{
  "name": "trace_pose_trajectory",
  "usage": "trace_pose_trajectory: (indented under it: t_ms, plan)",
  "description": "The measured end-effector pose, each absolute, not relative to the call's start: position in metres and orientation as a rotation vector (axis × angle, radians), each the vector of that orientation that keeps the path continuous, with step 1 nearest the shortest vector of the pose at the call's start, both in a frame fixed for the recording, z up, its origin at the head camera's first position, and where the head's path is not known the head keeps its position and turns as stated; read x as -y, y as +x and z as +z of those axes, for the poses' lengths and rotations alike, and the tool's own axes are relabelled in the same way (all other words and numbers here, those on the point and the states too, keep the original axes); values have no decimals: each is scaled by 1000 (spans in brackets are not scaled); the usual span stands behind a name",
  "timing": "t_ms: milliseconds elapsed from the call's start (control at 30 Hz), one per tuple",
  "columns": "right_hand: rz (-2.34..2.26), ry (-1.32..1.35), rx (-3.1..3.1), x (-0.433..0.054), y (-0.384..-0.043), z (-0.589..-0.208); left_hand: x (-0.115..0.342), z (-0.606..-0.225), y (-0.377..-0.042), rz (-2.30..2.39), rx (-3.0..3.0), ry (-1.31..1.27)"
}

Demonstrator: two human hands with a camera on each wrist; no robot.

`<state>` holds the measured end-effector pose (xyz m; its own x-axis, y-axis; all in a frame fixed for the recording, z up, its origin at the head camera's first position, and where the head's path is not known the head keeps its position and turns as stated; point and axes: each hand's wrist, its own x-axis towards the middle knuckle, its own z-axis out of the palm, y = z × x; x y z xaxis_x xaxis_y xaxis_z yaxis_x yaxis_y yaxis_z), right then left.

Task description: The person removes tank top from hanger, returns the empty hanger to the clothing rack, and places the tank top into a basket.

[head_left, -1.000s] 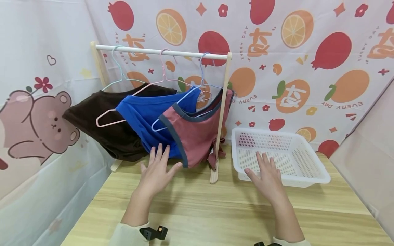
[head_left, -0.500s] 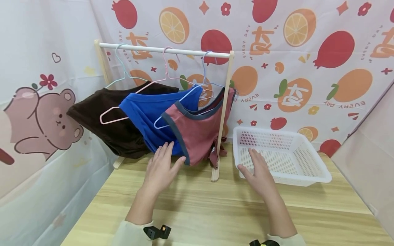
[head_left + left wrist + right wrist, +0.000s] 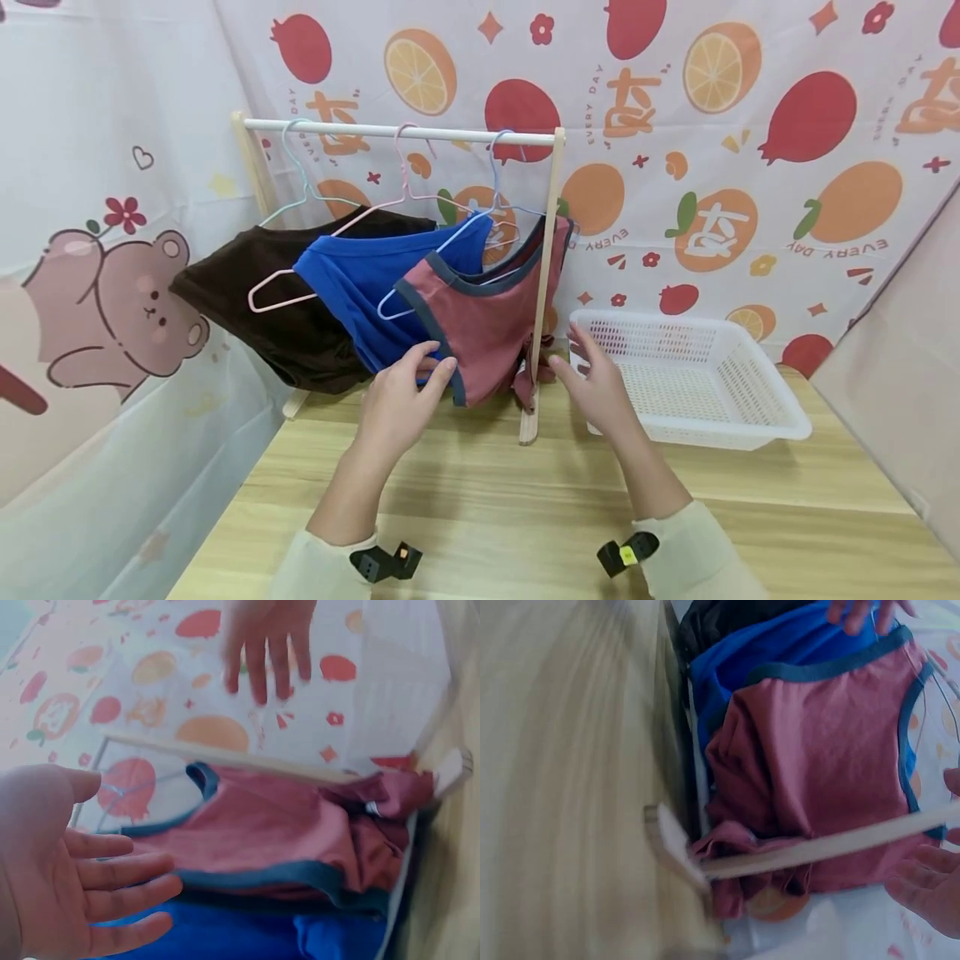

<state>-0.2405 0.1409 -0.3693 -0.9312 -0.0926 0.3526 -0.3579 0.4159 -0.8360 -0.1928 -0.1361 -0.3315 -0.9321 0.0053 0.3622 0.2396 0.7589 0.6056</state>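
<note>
A dusty-red sleeveless top (image 3: 491, 329) with dark blue-grey trim hangs on a pale blue hanger (image 3: 497, 179) at the rack's right end. My left hand (image 3: 396, 404) is in front of its left edge, thumb and fingers apart; in the left wrist view the left hand's fingers (image 3: 127, 870) are spread with nothing between them. To the right of the rack post, my right hand (image 3: 600, 390) is held up with fingers loosely bent, overlapping the basket's left side. Behind the red top hang a blue top (image 3: 352, 283) on a pink hanger and a dark brown top (image 3: 262, 308) on a mint hanger.
The clothes rack has a white rail (image 3: 337, 128) and wooden posts (image 3: 547, 283). A white perforated basket (image 3: 757, 433) stands right of it on the wood-grain table (image 3: 480, 517). Fruit-printed cloth (image 3: 645, 108) hangs behind, and bear-printed cloth (image 3: 75, 167) on the left.
My right hand has moved left from over the basket to beside the rack post. My left hand has shifted slightly right, toward the red top's edge, its fingers more bent.
</note>
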Motion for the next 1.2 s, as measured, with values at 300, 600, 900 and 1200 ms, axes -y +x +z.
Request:
trace_pose_trajectory:
  t_ms: [300,600,900,1200]
  plan:
    - [1666,321,2337,-116,-294,-331,120,-296,-200,-1252,2616,-372]
    - [1514,306,2383,-103,-330,-317,118,-245,-211,-1273,2618,-476]
    - [1413,273,2397,-104,-342,-321,125,-207,-233,-1361,2594,-451]
    - [1356,345,2441,-112,-355,-323,111,-175,-272,-1247,2477,-352]
